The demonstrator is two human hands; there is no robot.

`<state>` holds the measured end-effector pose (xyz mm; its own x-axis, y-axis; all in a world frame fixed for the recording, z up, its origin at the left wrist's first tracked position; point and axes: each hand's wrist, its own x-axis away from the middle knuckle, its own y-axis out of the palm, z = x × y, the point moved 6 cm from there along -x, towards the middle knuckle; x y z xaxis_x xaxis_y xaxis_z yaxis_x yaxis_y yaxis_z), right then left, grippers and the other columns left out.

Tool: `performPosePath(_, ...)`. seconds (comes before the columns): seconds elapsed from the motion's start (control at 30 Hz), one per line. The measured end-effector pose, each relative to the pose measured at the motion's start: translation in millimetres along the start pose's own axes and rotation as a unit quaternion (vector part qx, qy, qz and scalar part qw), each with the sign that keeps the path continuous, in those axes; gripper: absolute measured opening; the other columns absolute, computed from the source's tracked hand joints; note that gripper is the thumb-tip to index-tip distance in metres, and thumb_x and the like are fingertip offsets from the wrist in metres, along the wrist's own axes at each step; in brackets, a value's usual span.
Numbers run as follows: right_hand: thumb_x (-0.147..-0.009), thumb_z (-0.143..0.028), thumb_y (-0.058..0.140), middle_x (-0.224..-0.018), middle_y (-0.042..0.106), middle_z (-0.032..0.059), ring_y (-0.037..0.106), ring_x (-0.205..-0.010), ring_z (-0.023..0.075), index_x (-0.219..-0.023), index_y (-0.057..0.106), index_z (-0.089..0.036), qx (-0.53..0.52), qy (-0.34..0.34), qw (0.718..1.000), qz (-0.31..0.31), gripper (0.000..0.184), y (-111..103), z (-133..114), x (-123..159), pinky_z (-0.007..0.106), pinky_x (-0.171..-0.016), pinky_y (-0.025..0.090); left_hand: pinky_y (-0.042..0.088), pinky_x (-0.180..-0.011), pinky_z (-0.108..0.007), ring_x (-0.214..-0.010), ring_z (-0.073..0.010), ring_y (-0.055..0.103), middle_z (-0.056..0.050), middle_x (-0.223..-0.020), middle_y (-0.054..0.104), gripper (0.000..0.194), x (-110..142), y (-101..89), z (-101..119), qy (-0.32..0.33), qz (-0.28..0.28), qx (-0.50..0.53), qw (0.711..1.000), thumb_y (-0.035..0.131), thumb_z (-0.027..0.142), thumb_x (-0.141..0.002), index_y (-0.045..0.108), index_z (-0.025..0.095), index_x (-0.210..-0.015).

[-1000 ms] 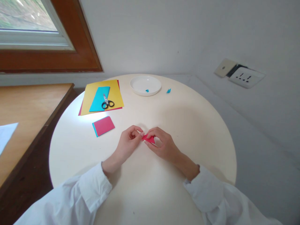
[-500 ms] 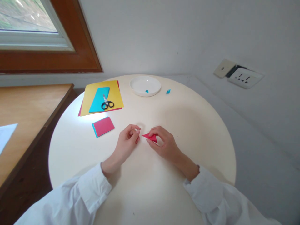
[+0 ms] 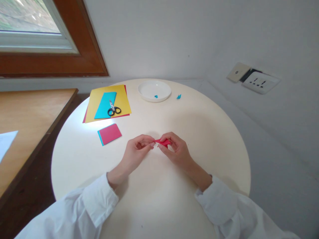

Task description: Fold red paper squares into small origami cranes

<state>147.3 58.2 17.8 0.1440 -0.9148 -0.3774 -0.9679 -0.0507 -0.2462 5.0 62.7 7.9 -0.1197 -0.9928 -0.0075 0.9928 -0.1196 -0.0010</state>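
Observation:
A small folded piece of red paper (image 3: 163, 142) is held above the near middle of the round white table. My right hand (image 3: 175, 149) pinches its wider end between thumb and fingers. At its pointed left end, my left hand (image 3: 138, 151) has thumb and fingertips closed on the tip. My fingers partly cover the folds. A short stack of pink and blue paper rectangles (image 3: 111, 134) lies to the left of my left hand.
Behind lie yellow paper sheets (image 3: 123, 99), with folded blue paper (image 3: 101, 108) and black-handled scissors (image 3: 114, 110) on top. A white plate (image 3: 149, 87) carries a tiny blue paper piece (image 3: 156, 96). Beside it sits a folded blue paper shape (image 3: 178, 96). A wooden desk (image 3: 32, 116) stands left.
My left hand has moved right and its fingers now meet the red paper's pointed tip. The red paper has tilted slightly in my right hand.

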Motion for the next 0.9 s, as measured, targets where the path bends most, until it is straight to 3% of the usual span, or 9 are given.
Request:
performPosePath(0.33,-0.073,-0.023,0.063,-0.074,0.058,0.0013,0.057,-0.068,0.0125,-0.077,0.056,-0.019,-0.033,0.027,0.999,-0.004,0.009,0.6,4.4,-0.1,0.027,-0.063,0.049,0.042,-0.054,-0.022,-0.056,-0.0119,0.056,-0.002,-0.06,0.066,0.007,0.8,-2.6,-1.5,-0.022,0.028,-0.009,0.999,0.069,0.022,-0.063,0.067,0.015,-0.062)
performPosePath(0.6,-0.074,-0.025,0.062,-0.073,0.058,0.0003,0.056,-0.067,0.0114,-0.075,0.054,-0.019,-0.075,0.044,0.996,-0.005,0.01,1.5,7.3,-1.5,0.025,-0.063,0.049,0.043,-0.055,-0.023,-0.057,-0.0124,0.057,-0.002,-0.059,0.065,0.008,0.9,0.3,1.3,-0.023,0.016,-0.011,1.0,0.067,0.023,-0.064,0.067,0.016,-0.061)
performPosePath(0.9,-0.076,-0.026,0.06,-0.071,0.057,0.0006,0.055,-0.065,0.0124,-0.072,0.055,-0.02,-0.025,0.012,1.0,-0.005,0.009,1.1,0.1,-1.8,0.026,-0.06,0.047,0.042,-0.053,-0.023,-0.056,-0.0119,0.054,-0.001,-0.059,0.064,0.013,1.5,1.2,-1.5,-0.024,0.015,-0.009,1.0,0.071,0.028,-0.063,0.066,0.015,-0.064)
